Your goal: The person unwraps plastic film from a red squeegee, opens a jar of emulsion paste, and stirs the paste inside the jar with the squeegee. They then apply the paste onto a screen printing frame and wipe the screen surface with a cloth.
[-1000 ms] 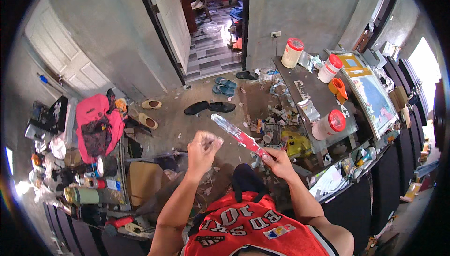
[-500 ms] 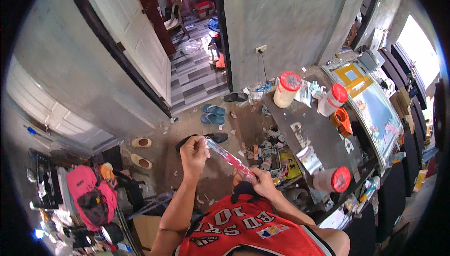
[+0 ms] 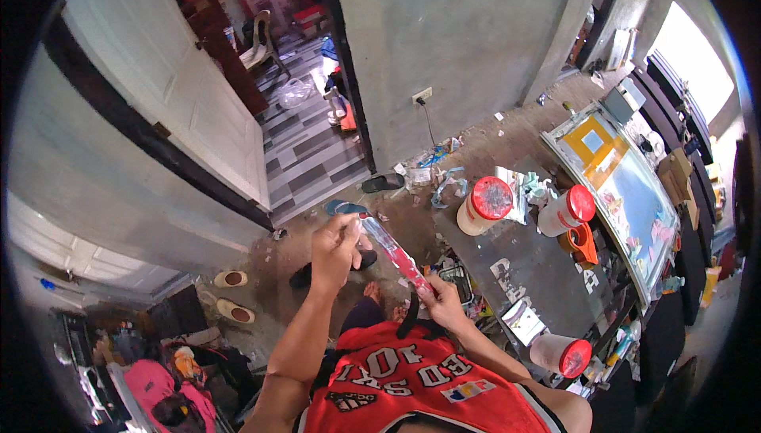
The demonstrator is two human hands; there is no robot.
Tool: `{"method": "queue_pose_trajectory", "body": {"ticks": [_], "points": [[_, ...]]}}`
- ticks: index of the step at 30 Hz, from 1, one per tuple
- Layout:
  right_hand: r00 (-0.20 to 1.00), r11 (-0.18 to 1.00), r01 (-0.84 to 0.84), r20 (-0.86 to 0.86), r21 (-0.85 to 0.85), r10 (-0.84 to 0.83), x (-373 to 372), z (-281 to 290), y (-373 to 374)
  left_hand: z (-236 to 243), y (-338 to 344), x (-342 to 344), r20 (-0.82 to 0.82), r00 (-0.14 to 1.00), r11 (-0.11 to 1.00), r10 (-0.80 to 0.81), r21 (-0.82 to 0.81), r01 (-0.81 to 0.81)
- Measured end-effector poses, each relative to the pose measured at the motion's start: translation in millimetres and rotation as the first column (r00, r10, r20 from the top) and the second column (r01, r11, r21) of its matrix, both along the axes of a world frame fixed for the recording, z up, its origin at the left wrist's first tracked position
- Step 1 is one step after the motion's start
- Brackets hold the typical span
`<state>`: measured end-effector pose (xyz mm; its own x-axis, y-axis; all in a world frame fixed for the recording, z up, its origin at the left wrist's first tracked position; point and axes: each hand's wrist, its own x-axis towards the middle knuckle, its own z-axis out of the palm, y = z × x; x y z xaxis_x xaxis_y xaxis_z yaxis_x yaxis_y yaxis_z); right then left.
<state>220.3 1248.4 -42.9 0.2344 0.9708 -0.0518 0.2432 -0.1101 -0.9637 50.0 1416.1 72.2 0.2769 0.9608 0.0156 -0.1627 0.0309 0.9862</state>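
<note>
A long, flat red strip-like tool point(image 3: 396, 258) with a smeared white and silvery end is held diagonally in front of my body. My left hand point(image 3: 335, 247) has its fingers closed at the upper-left end of the tool. My right hand point(image 3: 440, 302) grips its lower-right end. Just right of them is a dark worktable point(image 3: 575, 302) holding red-lidded white tubs point(image 3: 483, 207), an orange tape dispenser point(image 3: 577, 243) and scraps.
Slippers point(image 3: 234, 310) and debris lie on the floor. An open door point(image 3: 158, 76) leads to a room with a chair point(image 3: 261, 40). A framed screen point(image 3: 614, 183) lies at right; a pink backpack point(image 3: 154, 389) sits among clutter at lower left.
My left hand has risen and taken hold of the tool's upper end. My view has tilted and shifted toward the table, where the tubs appear lower and nearer.
</note>
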Motion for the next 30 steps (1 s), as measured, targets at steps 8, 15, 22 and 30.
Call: {"method": "queue_pose_trajectory", "body": {"ticks": [8, 15, 22, 30], "points": [[0.991, 0.991, 0.132, 0.004, 0.006, -0.132, -5, 1, 85, 3, 105, 24, 0.025, 0.992, 0.992, -0.126, -0.022, 0.126], [0.952, 0.957, 0.289, 0.093, 0.027, -0.290, -21, 4, 182, -14, 207, 46, -0.309, 0.938, 0.783, 0.157, 0.618, 0.073], [0.855, 0.856, 0.516, -0.051, 0.007, -0.515, -2, 3, 260, -54, 225, 73, -0.619, 0.772, 0.659, -0.144, 0.522, 0.542], [0.773, 0.781, 0.624, -0.170, 0.031, -0.611, 39, 0, 305, -50, 320, 153, -0.605, 0.770, 0.610, -0.204, 0.536, 0.583]]}}
